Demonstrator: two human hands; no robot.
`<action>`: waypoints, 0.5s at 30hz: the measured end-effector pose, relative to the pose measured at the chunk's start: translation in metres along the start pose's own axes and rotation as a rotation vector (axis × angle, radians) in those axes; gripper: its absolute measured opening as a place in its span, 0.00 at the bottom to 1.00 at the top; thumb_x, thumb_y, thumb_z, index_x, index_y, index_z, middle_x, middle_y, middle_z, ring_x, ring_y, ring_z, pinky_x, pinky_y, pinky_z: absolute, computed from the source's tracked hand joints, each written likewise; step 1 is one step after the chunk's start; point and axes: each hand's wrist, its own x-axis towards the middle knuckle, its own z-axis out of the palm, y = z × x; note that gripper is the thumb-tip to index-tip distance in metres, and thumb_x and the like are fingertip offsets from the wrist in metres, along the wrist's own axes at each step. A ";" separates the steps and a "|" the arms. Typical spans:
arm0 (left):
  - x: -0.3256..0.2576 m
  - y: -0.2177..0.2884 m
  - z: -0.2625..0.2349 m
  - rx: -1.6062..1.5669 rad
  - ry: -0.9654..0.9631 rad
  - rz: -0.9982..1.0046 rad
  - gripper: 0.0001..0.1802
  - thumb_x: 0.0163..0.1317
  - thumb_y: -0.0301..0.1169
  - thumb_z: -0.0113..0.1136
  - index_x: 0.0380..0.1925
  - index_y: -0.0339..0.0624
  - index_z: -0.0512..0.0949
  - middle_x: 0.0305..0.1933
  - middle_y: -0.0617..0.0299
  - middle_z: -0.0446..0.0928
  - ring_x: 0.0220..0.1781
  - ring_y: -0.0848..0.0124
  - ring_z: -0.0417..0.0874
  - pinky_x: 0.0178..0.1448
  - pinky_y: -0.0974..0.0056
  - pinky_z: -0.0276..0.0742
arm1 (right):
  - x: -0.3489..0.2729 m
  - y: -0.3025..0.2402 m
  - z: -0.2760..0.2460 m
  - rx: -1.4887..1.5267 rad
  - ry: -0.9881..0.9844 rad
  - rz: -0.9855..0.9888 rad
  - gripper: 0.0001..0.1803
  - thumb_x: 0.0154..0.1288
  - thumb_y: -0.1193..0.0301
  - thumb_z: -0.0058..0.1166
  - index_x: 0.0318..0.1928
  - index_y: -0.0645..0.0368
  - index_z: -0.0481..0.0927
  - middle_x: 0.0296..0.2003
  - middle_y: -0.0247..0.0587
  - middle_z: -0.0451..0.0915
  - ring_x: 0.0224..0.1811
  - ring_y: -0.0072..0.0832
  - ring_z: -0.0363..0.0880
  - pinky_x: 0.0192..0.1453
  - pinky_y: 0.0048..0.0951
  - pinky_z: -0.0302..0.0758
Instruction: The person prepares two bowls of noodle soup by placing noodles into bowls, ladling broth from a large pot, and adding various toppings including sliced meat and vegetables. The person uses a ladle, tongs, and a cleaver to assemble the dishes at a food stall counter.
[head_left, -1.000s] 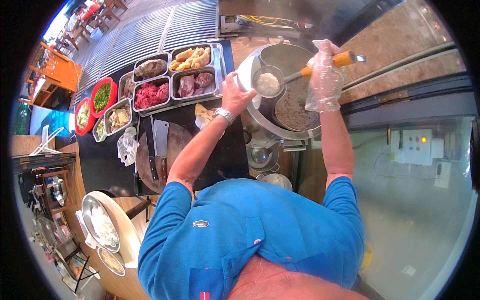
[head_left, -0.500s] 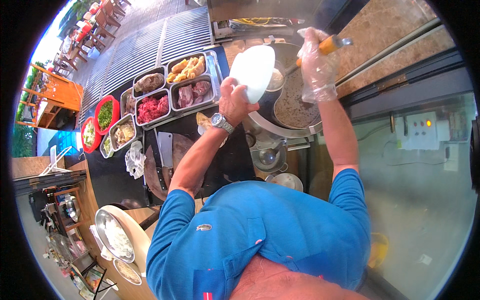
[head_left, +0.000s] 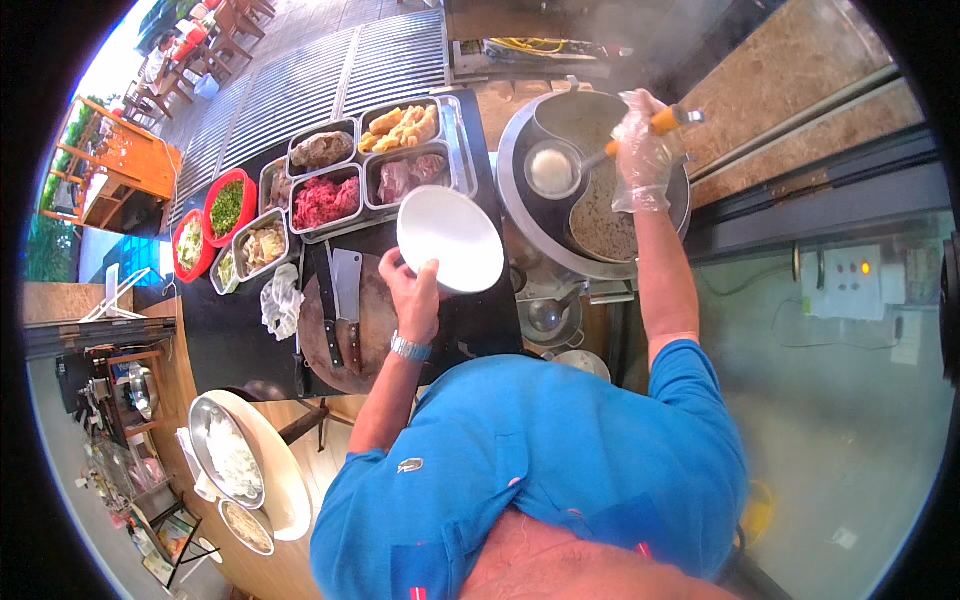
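A street-side food stall kitchen: steel ingredient trays (head_left: 375, 165) at upper centre, a steaming pot (head_left: 590, 185), cleaver (head_left: 347, 290) on chopping block.

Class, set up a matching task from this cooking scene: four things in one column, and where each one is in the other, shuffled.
1. white bowl
2. ladle
3. cleaver
4. red basket of greens

a. lying on the round chopping board
b. in the gloved right hand, over the big pot
c. beside the metal trays
d. in the left hand

Pairs: 1-d, 2-b, 3-a, 4-c
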 end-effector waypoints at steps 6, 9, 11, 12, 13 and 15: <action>-0.031 0.004 -0.020 -0.169 -0.124 -0.184 0.40 0.66 0.33 0.64 0.71 0.45 0.51 0.58 0.50 0.74 0.53 0.62 0.85 0.40 0.54 0.92 | 0.031 -0.064 -0.029 -0.015 -0.040 -0.253 0.09 0.75 0.67 0.62 0.39 0.60 0.80 0.26 0.31 0.78 0.26 0.19 0.76 0.34 0.26 0.74; -0.041 0.012 -0.023 -0.167 -0.138 -0.195 0.37 0.65 0.31 0.59 0.71 0.41 0.53 0.59 0.50 0.74 0.51 0.64 0.85 0.34 0.62 0.90 | 0.016 -0.102 -0.042 0.192 -0.001 -0.367 0.09 0.76 0.68 0.61 0.42 0.60 0.79 0.25 0.30 0.76 0.24 0.18 0.73 0.32 0.26 0.73; -0.045 0.018 -0.025 -0.183 -0.148 -0.243 0.38 0.65 0.30 0.60 0.71 0.41 0.54 0.59 0.51 0.74 0.51 0.65 0.85 0.34 0.63 0.90 | -0.002 -0.103 -0.045 0.376 -0.009 -0.256 0.08 0.76 0.68 0.60 0.43 0.61 0.78 0.26 0.30 0.75 0.23 0.18 0.72 0.32 0.26 0.73; -0.047 0.021 -0.027 -0.167 -0.159 -0.230 0.38 0.64 0.30 0.60 0.71 0.41 0.54 0.58 0.51 0.74 0.51 0.65 0.85 0.34 0.62 0.90 | -0.013 -0.096 -0.044 0.428 -0.005 -0.238 0.08 0.76 0.69 0.60 0.44 0.61 0.78 0.27 0.30 0.75 0.24 0.18 0.72 0.32 0.27 0.73; -0.048 0.024 -0.029 -0.160 -0.167 -0.235 0.38 0.64 0.30 0.60 0.71 0.41 0.54 0.58 0.51 0.74 0.51 0.65 0.85 0.34 0.61 0.90 | -0.023 -0.077 -0.028 0.347 0.133 -0.210 0.08 0.75 0.69 0.61 0.44 0.61 0.78 0.27 0.30 0.75 0.26 0.18 0.73 0.35 0.27 0.75; -0.048 0.027 -0.032 -0.139 -0.184 -0.239 0.39 0.64 0.30 0.60 0.72 0.41 0.53 0.58 0.50 0.74 0.52 0.63 0.85 0.36 0.58 0.91 | -0.028 -0.043 0.002 -0.200 0.083 0.106 0.09 0.75 0.67 0.61 0.44 0.60 0.79 0.32 0.32 0.79 0.33 0.19 0.78 0.40 0.29 0.79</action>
